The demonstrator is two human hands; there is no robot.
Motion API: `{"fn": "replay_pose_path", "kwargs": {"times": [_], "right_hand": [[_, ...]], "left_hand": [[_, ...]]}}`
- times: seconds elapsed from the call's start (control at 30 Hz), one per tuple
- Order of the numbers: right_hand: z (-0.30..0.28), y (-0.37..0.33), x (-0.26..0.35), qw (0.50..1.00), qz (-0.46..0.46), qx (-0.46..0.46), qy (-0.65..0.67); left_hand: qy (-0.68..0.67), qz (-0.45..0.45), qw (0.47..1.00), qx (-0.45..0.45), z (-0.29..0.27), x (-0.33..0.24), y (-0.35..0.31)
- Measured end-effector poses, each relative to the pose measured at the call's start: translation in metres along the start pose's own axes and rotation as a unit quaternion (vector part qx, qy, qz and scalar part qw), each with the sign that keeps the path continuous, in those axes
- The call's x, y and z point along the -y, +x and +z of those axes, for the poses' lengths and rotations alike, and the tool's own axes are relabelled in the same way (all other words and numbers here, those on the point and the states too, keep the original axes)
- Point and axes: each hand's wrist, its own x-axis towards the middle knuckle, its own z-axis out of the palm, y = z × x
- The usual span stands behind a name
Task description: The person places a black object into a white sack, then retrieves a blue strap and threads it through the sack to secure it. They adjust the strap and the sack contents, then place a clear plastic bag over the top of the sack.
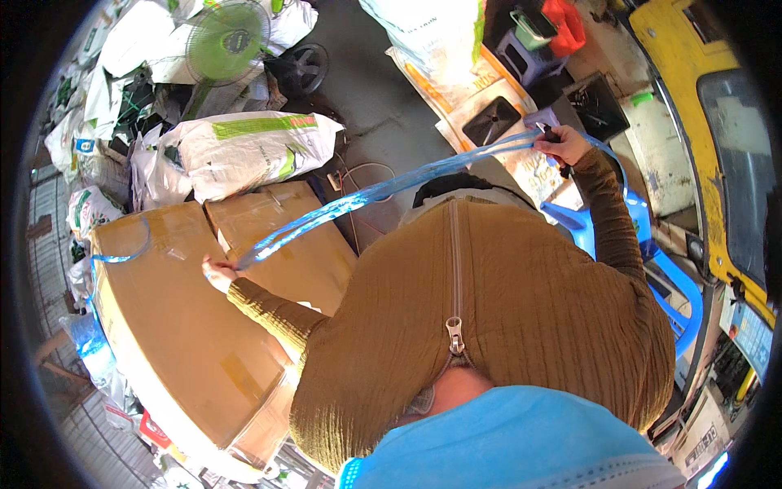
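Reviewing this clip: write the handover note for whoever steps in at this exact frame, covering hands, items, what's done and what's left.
Left hand: shut on the blue strap, pressed to the top of the large cardboard box.
Right hand: shut on the strap's other end, raised out to the right; a dark object shows in the fingers, unclear what.
Strap stretched between both hands.
Done: a strap length already lies over the box's far left corner.
Left: no finished tie or knot visible; the stretched length is not yet laid on the box.
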Motion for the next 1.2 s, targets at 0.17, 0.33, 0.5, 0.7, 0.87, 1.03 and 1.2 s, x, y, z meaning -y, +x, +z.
{"fn": "replay_pose_path", "kwargs": {"times": [0.17, 0.33, 0.5, 0.7, 0.87, 1.03, 1.2], "right_hand": [[0.027, 0.039, 0.047, 0.998, -0.046, -0.018, 0.028], [0.075, 0.092, 0.093, 0.995, -0.021, 0.053, -0.077], [0.087, 0.153, 0.16, 0.973, -0.175, 0.043, -0.143], [0.043, 0.185, 0.21, 0.998, -0.057, -0.016, -0.032], [0.027, 0.202, 0.221, 0.995, -0.051, -0.09, 0.002], [0.005, 0.215, 0.201, 0.963, -0.08, -0.247, 0.075], [-0.03, 0.2, 0.168, 0.881, -0.018, -0.434, 0.186]], "left_hand": [[0.433, -0.258, 0.822, 0.265, 0.051, 0.032, -0.03], [0.568, 0.259, 0.553, 0.552, 0.243, -0.025, -0.134], [-0.001, 0.117, 0.486, 0.866, 0.368, -0.069, -0.261], [0.117, -0.009, 0.389, 0.914, 0.444, -0.083, -0.227], [0.089, -0.181, 0.385, 0.901, 0.483, -0.076, -0.206], [0.148, -0.27, 0.34, 0.889, 0.54, -0.092, -0.211], [0.081, -0.007, 0.341, 0.936, 0.605, -0.112, -0.22]]}}
